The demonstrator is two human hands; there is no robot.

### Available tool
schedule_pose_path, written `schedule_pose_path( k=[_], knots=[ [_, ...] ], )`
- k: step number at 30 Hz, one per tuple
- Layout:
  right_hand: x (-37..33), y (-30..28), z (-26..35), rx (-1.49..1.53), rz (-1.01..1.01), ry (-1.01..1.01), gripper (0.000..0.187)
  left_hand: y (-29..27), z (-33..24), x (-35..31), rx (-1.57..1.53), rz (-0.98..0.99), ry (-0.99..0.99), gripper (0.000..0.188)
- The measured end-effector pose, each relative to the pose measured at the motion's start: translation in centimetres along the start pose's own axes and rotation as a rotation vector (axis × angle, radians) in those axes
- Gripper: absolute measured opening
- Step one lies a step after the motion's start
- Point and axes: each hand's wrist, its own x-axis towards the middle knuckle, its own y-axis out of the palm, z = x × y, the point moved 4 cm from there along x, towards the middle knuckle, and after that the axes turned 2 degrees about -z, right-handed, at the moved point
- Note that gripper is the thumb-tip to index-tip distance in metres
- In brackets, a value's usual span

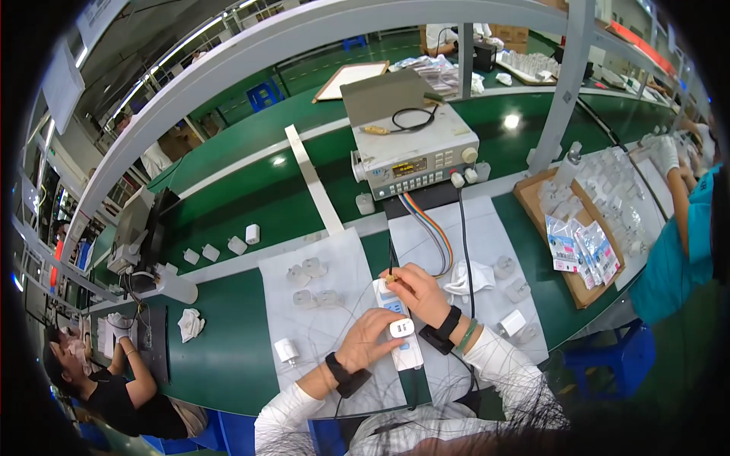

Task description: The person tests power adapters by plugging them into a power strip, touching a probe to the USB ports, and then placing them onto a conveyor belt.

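White charger [401, 327], its port face turned up, sits between the thumb and fingers of our left hand [365, 342], which we keep wrapped on its sides. Right under that grip lies a white power strip [411, 358]; we cannot tell whether the charger touches it. Just beyond the charger, our right hand [426, 295] pinches a brass-coloured connector [391, 280] between thumb and fingertips, near the strip's far end. We wear a dark band [337, 368] on the left wrist and another, with a green bracelet [469, 335], on the right. Left of our grip, a white sheet [342, 262] bears four cloudy-looking chargers [304, 298] in two rows, and nearer us one more white plug [287, 351] with its prongs showing. Right of our grip lie a crumpled white cloth [460, 281] and a few further adapters [512, 323]. Beyond both hands stands a grey bench instrument [418, 148] with a lit display, a rainbow ribbon cable [427, 232] running from it toward us
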Motion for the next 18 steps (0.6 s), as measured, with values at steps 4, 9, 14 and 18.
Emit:
schedule_pose_path(
  k=[4,9,14,18],
  knots=[
    [-0.1,0.1,0.3,0.003,-0.008,0.015,0.023,-1.8,3.8,0.0,-0.367,-0.243,-0.344,0.045],
    [0.0,0.1,0.2,-0.063,-0.039,-0.058,0.019,0.1,6.2,2.5,-0.216,-0.258,-0.323,0.046],
    [-0.6,-1.6,3.6,0.001,-0.041,-0.124,0.017,0.3,6.3,2.5,-0.149,-0.245,-0.262,0.041],
    [-3.2,-2.4,5.5,-0.005,0.051,-0.003,0.015,0.0,6.3,2.9,-0.152,-0.253,-0.264,0.039]
  ],
)
